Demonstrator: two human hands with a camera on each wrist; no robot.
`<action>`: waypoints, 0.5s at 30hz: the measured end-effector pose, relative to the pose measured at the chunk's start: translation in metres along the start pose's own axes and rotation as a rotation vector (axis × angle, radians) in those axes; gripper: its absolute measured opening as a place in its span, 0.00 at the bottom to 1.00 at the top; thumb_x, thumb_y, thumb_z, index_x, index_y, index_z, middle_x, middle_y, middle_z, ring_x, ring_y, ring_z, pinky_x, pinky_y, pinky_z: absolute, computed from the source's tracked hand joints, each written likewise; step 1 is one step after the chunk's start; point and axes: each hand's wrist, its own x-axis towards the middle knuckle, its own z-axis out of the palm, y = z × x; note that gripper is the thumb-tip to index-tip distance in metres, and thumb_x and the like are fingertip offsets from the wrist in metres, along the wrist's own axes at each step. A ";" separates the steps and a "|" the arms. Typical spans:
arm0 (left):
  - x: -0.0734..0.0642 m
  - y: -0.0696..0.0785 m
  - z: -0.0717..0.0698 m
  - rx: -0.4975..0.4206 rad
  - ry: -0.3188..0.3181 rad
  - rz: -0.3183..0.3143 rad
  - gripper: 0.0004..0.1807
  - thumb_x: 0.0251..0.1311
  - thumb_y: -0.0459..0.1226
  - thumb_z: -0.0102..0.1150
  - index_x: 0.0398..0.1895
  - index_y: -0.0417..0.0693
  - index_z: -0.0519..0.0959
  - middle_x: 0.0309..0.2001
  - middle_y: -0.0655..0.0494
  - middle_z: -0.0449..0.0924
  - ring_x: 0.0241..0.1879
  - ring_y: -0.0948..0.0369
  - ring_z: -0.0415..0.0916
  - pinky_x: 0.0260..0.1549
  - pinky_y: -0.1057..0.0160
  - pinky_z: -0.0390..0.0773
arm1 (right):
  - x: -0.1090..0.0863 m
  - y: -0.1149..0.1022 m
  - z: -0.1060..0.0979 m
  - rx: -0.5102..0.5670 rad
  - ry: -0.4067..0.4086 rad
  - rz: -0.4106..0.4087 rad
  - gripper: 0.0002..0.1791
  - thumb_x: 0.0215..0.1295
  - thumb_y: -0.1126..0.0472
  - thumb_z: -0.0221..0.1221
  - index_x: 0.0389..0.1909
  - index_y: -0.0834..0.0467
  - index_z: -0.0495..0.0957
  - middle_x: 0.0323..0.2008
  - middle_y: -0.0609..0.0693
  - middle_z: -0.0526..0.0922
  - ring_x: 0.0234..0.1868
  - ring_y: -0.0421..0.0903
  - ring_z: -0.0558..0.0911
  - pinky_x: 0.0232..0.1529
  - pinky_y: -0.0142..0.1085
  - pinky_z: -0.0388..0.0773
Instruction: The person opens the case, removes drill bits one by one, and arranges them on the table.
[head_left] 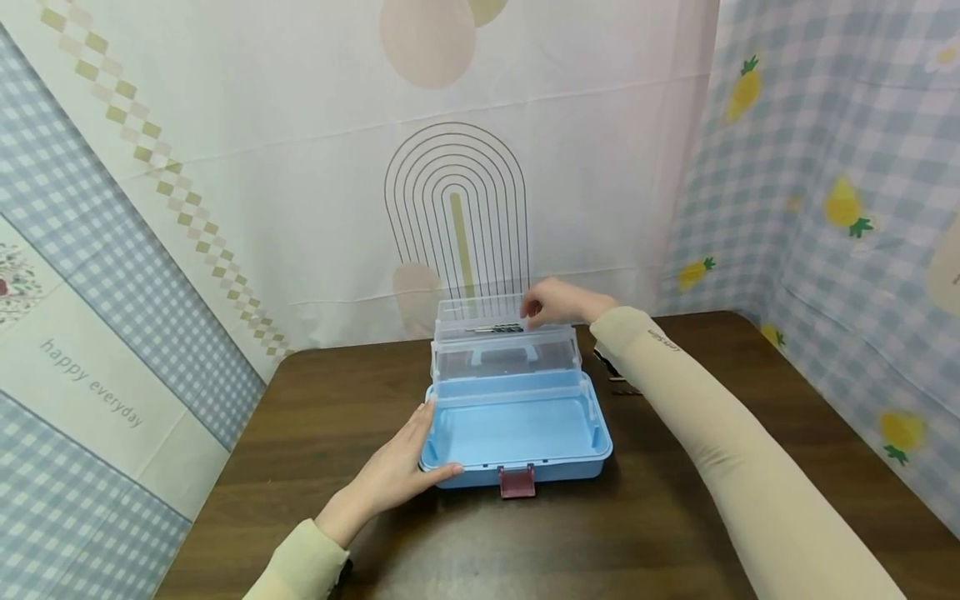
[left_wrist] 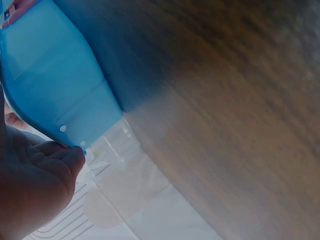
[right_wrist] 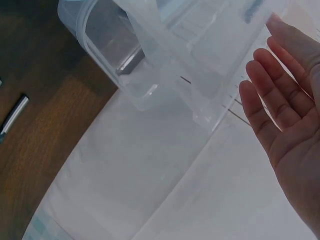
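Observation:
A blue toolbox (head_left: pixel 517 429) with a dark pink latch (head_left: pixel 517 482) stands open on the table, its base bare inside. Behind the base rise clear plastic trays (head_left: pixel 498 360). Several drill bits (head_left: pixel 495 328), with silver shanks and dark spiral flutes, lie in the upper tray. My left hand (head_left: pixel 393 467) rests against the box's front left corner, thumb along the front and fingers stretched along the left side. Over the right end of the upper tray is my right hand (head_left: pixel 558 302). In the right wrist view its loosely bent fingers (right_wrist: pixel 265 75) show nothing between them.
More slim metal bits (head_left: pixel 624 387) lie on the dark wooden table (head_left: pixel 360 375) right of the box, partly hidden by my right sleeve (head_left: pixel 697 408). A patterned cloth (head_left: pixel 330 208) hangs behind the table, close to the trays.

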 end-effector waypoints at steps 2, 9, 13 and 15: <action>0.000 0.000 0.000 0.001 0.008 0.003 0.64 0.56 0.74 0.52 0.82 0.51 0.37 0.81 0.50 0.40 0.79 0.52 0.42 0.71 0.45 0.58 | 0.002 -0.001 0.003 -0.002 -0.007 -0.009 0.11 0.65 0.61 0.68 0.46 0.61 0.84 0.40 0.49 0.84 0.43 0.46 0.81 0.48 0.41 0.79; 0.001 0.001 0.000 -0.001 0.005 0.008 0.64 0.55 0.75 0.52 0.82 0.51 0.36 0.81 0.51 0.40 0.79 0.52 0.42 0.71 0.46 0.58 | 0.007 -0.002 0.014 0.006 -0.029 -0.012 0.08 0.66 0.62 0.67 0.45 0.58 0.85 0.41 0.48 0.84 0.44 0.45 0.81 0.50 0.40 0.79; 0.000 0.002 0.000 -0.001 0.001 0.008 0.64 0.56 0.74 0.52 0.82 0.51 0.36 0.81 0.51 0.39 0.79 0.54 0.41 0.71 0.47 0.57 | 0.008 -0.003 0.017 0.016 -0.026 0.002 0.08 0.68 0.62 0.65 0.46 0.56 0.85 0.43 0.48 0.85 0.46 0.46 0.82 0.50 0.41 0.79; 0.000 0.002 0.000 -0.003 0.000 0.007 0.64 0.56 0.74 0.53 0.82 0.52 0.36 0.81 0.52 0.39 0.79 0.56 0.40 0.71 0.47 0.57 | 0.009 -0.004 0.019 0.015 -0.021 0.004 0.08 0.69 0.62 0.64 0.47 0.56 0.85 0.43 0.48 0.85 0.46 0.46 0.82 0.50 0.41 0.79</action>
